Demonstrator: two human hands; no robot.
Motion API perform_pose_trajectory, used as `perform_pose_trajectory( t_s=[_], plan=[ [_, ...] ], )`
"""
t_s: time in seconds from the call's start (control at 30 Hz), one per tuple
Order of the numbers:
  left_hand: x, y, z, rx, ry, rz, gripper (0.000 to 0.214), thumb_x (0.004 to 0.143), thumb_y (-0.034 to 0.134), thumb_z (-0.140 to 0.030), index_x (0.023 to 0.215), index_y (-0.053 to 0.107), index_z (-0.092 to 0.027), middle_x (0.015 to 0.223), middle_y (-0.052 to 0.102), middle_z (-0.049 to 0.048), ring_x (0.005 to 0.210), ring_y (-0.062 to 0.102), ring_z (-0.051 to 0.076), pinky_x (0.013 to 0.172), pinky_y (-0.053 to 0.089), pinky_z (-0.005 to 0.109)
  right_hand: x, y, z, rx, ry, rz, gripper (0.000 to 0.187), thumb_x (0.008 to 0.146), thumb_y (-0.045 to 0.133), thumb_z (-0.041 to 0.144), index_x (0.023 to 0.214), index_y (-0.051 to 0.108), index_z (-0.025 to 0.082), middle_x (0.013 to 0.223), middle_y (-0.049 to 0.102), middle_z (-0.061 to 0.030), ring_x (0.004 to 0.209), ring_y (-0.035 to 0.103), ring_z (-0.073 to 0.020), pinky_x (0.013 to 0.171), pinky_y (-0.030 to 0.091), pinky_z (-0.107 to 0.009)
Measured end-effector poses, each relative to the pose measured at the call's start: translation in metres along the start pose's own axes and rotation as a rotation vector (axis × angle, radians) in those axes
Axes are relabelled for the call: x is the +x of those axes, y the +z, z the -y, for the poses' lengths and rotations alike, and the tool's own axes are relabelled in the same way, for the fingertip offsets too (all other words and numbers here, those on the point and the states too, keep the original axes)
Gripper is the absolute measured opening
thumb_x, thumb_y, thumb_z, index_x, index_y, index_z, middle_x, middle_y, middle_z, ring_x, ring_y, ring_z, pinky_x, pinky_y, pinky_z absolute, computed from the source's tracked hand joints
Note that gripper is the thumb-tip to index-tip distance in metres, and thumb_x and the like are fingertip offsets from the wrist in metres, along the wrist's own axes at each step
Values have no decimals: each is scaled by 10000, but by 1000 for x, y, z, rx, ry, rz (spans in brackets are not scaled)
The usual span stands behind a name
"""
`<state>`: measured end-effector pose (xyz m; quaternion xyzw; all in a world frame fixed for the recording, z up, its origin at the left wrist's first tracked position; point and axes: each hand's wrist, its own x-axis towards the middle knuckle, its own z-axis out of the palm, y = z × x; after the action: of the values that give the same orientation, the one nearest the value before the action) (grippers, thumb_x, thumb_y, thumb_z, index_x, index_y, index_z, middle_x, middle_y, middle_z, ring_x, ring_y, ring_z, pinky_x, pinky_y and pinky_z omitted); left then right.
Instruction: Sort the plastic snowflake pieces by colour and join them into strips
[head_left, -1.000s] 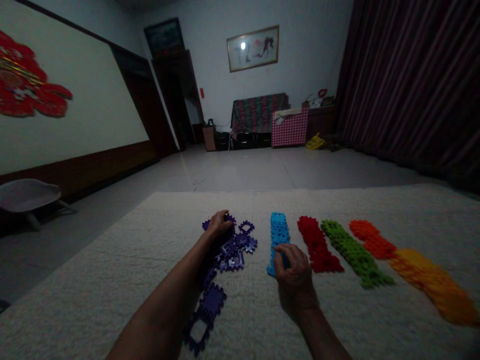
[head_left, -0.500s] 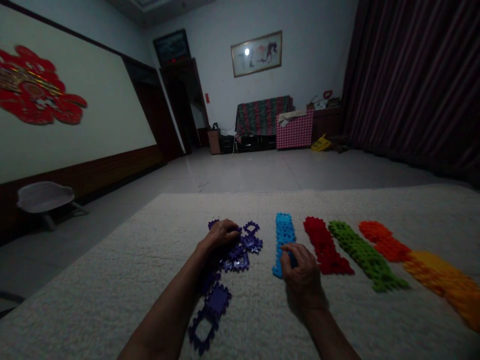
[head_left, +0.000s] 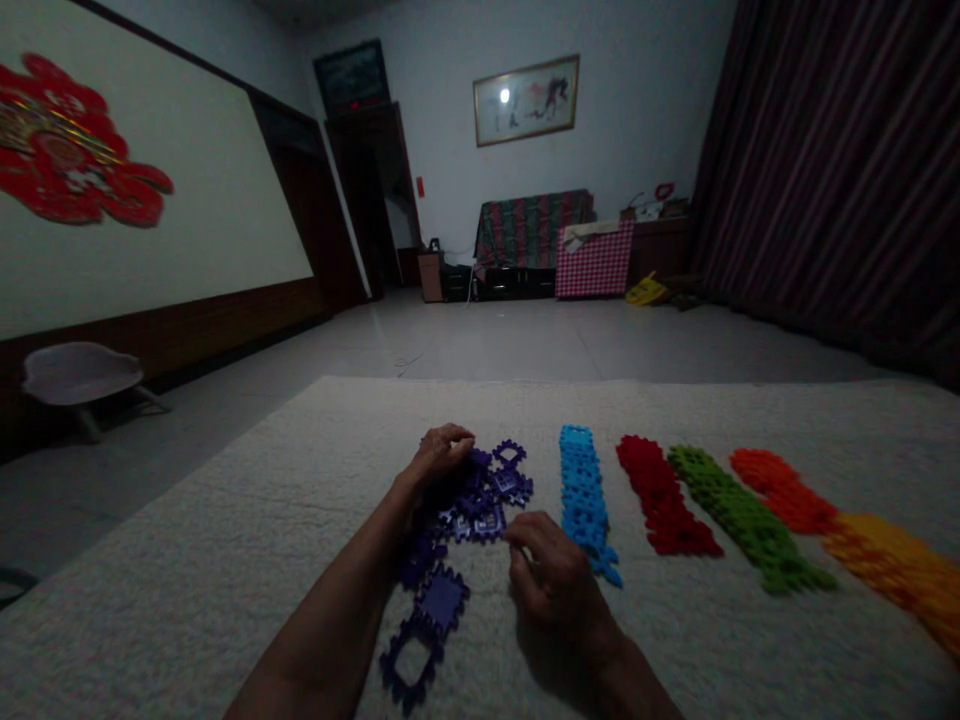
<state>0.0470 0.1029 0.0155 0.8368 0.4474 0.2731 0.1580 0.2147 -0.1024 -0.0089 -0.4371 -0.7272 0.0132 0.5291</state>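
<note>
A loose heap of purple interlocking tiles (head_left: 480, 495) lies on a cream rug (head_left: 225, 560). My left hand (head_left: 442, 452) rests on the far side of the heap with its fingers curled over purple pieces. My right hand (head_left: 551, 575) hovers with bent fingers between the purple heap and the near end of a blue tile strip (head_left: 585, 495); what it pinches, if anything, is hidden. Two purple tiles (head_left: 427, 625) lie close to my left forearm.
Right of the blue strip lie a red strip (head_left: 664, 495), a green strip (head_left: 742, 515), an orange strip (head_left: 784, 490) and a yellow strip (head_left: 892, 565). Beyond the rug are a tiled floor, a grey stool (head_left: 79, 375) at left and a dark curtain at right.
My right hand has left the near end of the blue strip and moved left toward the purple heap. My left hand stays on the purple tiles.
</note>
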Motion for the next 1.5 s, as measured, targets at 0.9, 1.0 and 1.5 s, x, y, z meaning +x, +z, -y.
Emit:
perform_pose_trajectory(
  t_s=[0.9, 1.0, 1.5],
  plan=[
    [10, 8, -11, 112, 120, 113, 311, 916, 501, -282, 1128, 718, -212, 1176, 716, 56, 1084, 641, 186, 984, 464, 276, -15, 2, 24, 178, 69, 474, 243, 800, 469, -16, 837, 557, 208, 973, 617, -34, 958, 551, -185, 873, 465, -345],
    [23, 14, -36, 208, 160, 205, 323, 885, 565, -324, 1144, 710, -197, 1185, 710, 84, 1097, 637, 207, 979, 461, 292, -15, 4, 23, 178, 83, 468, 225, 777, 492, -14, 809, 541, 203, 958, 616, -32, 948, 543, -181, 867, 455, -337],
    [31, 41, -54, 253, 93, 177, 310, 900, 475, -224, 1055, 737, -164, 932, 762, 105, 877, 695, 193, 804, 483, 263, -16, 6, 22, 158, 101, 484, 220, 727, 503, -13, 787, 516, 199, 929, 602, -28, 918, 521, -174, 846, 417, -324]
  ],
)
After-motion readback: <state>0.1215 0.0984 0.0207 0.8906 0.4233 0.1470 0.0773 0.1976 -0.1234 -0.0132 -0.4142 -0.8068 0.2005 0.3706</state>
